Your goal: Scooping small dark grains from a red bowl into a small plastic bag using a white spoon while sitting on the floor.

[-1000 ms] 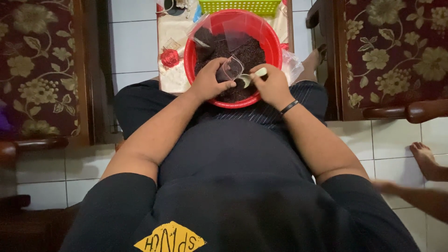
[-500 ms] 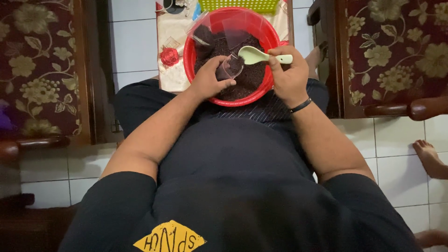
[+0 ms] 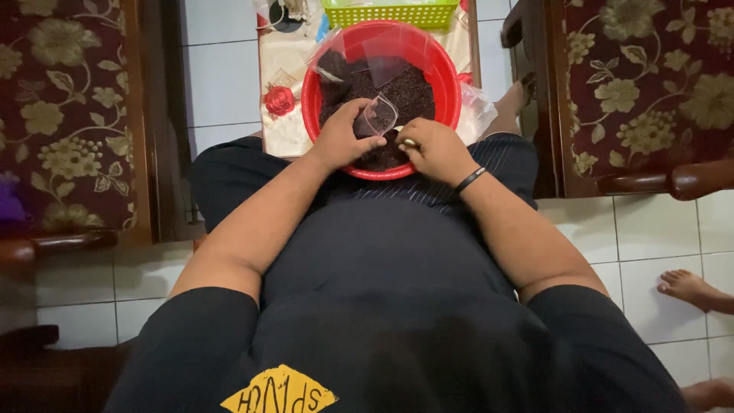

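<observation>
**Two hands at work over the red bowl**

Down we look: two big armchairs flank the scene, one chair (image 3: 61,115) on the left and another chair (image 3: 650,84) on the right, both in dark red cloth with pale flowers and wooden arms. Between them runs a white tiled floor (image 3: 222,84).

Straight ahead sits a low surface (image 3: 287,130) under a pale cloth, and on it, at its near edge by the person's knees, the red bowl (image 3: 443,69), round and filled with a dark, crumbly mass. A clear plastic sheet lies over the far part of the bowl. Beyond the bowl, a green basket (image 3: 390,14) touches the top edge of the view.

Now the hands. The left hand (image 3: 344,138) reaches over the near rim, fingers curled around a small clear cup (image 3: 380,116), tilted above the dark mass. The right hand (image 3: 436,149) sits just beside it, closed into a loose fist on a pale spoon (image 3: 405,141), only the tip showing between the fingers. A black band circles the right wrist.

Off to the right on the floor, another person's bare foot (image 3: 688,287).
</observation>
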